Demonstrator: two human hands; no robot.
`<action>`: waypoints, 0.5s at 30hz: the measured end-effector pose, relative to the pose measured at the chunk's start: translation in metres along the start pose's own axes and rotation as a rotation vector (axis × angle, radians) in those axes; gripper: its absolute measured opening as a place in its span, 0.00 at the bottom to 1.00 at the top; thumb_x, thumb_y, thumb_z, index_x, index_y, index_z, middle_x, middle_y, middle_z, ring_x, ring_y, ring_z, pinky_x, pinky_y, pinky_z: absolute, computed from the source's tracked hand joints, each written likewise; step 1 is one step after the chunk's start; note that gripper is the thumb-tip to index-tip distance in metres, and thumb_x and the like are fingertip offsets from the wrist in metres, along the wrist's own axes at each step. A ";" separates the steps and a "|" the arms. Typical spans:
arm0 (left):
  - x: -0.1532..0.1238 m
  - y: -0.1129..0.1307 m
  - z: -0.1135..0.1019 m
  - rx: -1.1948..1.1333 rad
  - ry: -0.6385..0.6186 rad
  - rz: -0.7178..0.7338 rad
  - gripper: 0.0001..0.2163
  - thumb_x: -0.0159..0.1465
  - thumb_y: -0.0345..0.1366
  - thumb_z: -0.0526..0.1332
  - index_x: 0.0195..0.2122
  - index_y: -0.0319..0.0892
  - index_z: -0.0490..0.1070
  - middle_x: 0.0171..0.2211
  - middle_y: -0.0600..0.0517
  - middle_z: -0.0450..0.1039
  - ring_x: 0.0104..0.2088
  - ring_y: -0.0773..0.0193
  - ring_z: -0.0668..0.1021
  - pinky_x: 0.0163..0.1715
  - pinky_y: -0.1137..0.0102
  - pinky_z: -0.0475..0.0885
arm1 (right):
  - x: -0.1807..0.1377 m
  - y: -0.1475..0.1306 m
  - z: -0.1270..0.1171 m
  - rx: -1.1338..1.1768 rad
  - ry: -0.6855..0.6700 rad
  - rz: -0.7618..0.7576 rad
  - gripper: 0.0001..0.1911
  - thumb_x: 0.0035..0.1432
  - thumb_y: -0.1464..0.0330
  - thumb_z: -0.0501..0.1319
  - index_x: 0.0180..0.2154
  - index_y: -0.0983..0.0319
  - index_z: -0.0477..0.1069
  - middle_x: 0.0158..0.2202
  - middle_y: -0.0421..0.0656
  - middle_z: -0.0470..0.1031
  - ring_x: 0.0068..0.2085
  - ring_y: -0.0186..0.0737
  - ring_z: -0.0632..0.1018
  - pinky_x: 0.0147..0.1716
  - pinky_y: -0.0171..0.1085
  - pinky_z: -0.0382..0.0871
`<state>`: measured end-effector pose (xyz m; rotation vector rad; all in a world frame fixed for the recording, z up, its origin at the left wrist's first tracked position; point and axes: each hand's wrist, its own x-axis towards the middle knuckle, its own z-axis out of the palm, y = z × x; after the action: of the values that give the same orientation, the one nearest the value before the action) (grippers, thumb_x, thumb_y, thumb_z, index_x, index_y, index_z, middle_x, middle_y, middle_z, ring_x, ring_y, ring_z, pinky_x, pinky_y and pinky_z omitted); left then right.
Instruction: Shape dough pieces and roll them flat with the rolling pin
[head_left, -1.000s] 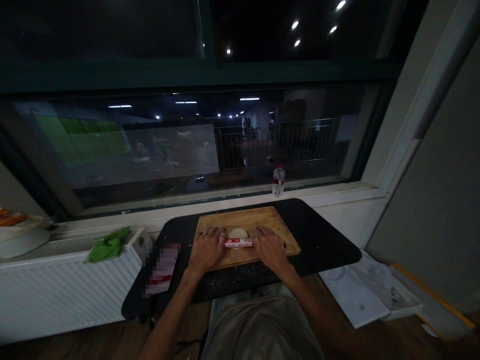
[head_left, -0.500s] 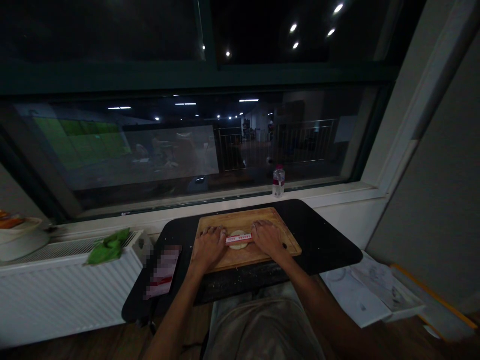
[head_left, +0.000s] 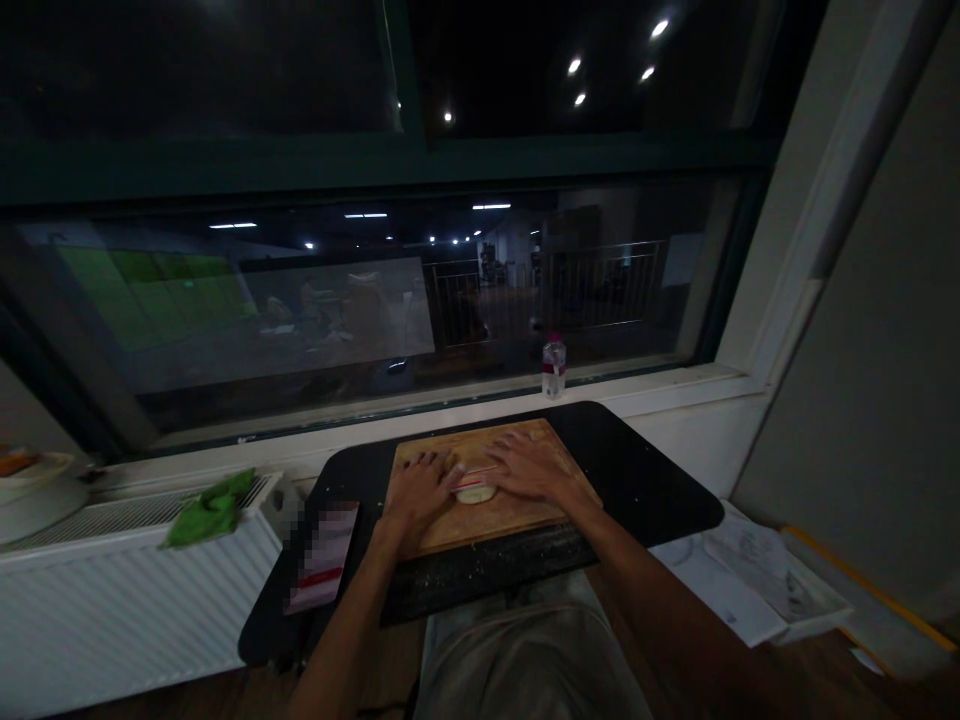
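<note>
A round of pale dough lies on a wooden cutting board. Across its far side runs a red-and-white stick, mostly covered at both ends by my hands. My left hand lies flat over the stick's left end, fingers stretched forward and thumb toward the dough. Over the right end, my right hand is spread with its palm down and fingers extended. Neither hand wraps round the stick; both press on it from above.
The board rests on a black table, with floury crumbs along its near edge. A phone-sized pinkish packet, partly blurred, lies at left. A water bottle stands on the windowsill. Green cloth drapes over the radiator. Papers sit low at right.
The stick has moved away from me across the dough, and more dough shows on its near side. My fingers have gone from curled round the stick to stretched out flat.
</note>
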<state>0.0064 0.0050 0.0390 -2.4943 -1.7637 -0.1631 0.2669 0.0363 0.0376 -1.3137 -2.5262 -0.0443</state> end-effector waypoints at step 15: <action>0.003 -0.009 0.008 -0.158 -0.051 0.048 0.40 0.64 0.71 0.63 0.71 0.55 0.71 0.71 0.46 0.73 0.71 0.40 0.71 0.69 0.50 0.65 | -0.004 -0.001 -0.001 -0.021 -0.056 -0.054 0.42 0.62 0.40 0.71 0.69 0.55 0.76 0.70 0.51 0.75 0.70 0.61 0.71 0.73 0.56 0.58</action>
<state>-0.0006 0.0119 0.0318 -2.6698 -1.7730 -0.2471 0.2685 0.0328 0.0372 -1.2714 -2.6153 -0.0459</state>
